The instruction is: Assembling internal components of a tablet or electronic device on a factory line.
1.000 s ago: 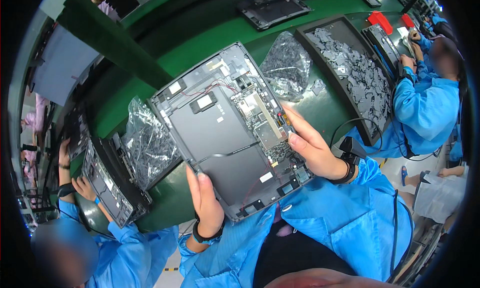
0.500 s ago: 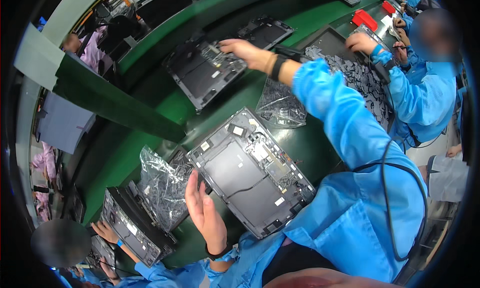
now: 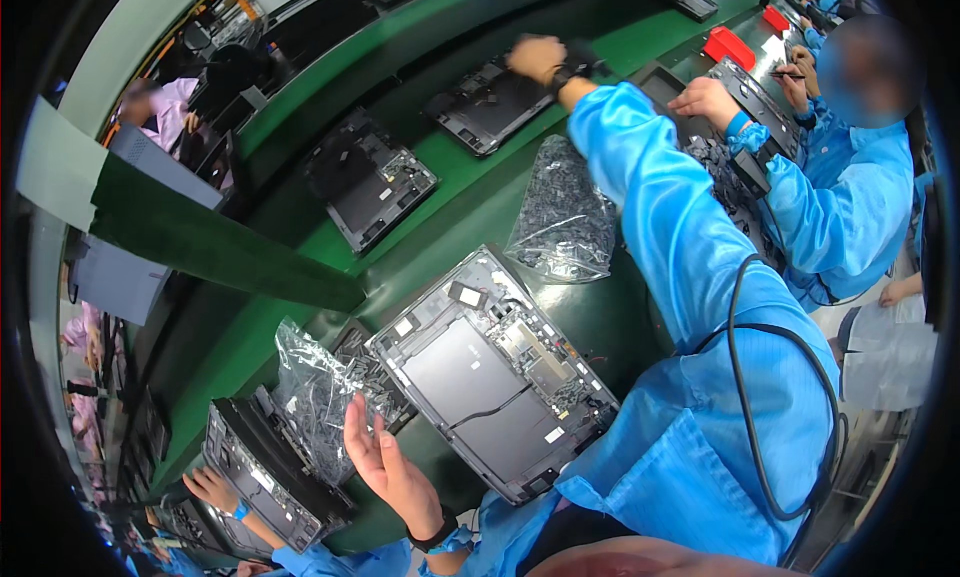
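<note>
Directly before me lies an opened laptop base [image 3: 480, 377], tilted in view, with its circuit board and a dark cable showing. My left hand [image 3: 395, 472] is beside its left edge, fingers apart and holding nothing. My right arm reaches far out, and my right hand [image 3: 538, 59] is bent at the right end of another laptop base [image 3: 490, 102] on the green belt. Its fingertips are blurred and partly hidden, so a grip cannot be made out. Left of that lies a further laptop base [image 3: 370, 182], with no hand on it.
A clear bag of small dark parts [image 3: 565, 212] sits beyond my laptop base; another crumpled plastic bag [image 3: 315, 387] lies to its left. A green pillar [image 3: 230, 242] juts in at left. Co-workers sit on both sides. A red bin [image 3: 728, 49] stands at far right.
My right hand has let go of the left laptop base on the belt and moved right to the other one. Both bases have shifted leftward and nearer. My left hand has dropped slightly.
</note>
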The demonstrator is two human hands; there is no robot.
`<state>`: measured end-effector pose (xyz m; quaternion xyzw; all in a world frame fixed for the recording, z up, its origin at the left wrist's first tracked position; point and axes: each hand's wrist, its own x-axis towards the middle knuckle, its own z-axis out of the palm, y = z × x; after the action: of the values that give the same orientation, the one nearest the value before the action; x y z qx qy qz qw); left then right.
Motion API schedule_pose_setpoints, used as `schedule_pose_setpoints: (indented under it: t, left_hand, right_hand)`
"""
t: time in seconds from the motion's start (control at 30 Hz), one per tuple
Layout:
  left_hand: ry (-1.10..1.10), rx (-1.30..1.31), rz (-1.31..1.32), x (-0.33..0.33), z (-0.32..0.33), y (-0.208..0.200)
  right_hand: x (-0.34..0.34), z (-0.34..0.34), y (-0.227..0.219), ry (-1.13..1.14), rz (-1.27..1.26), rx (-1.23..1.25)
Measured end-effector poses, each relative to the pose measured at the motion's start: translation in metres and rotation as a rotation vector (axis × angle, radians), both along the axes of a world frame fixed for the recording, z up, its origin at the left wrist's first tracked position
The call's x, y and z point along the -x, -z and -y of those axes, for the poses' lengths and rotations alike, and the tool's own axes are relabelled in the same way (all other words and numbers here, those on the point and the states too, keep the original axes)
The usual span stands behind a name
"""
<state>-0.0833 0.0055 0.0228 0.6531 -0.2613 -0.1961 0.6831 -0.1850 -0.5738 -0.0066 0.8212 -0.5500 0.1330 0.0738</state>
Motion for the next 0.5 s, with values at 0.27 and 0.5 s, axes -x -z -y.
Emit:
schedule_pose_setpoints:
  t: [0.27, 0.5]
  left_hand:
    - [0.052, 0.004, 0.047, -0.001, 0.002, -0.017]
    - [0.462, 0.147, -0.003, -0.007, 0.058, -0.042]
  right_hand:
    - [0.072, 0.05, 0.034, 0.053, 0.5, -0.544]
    - [0.109, 0.01, 0.009, -0.39, 1.076, -0.798]
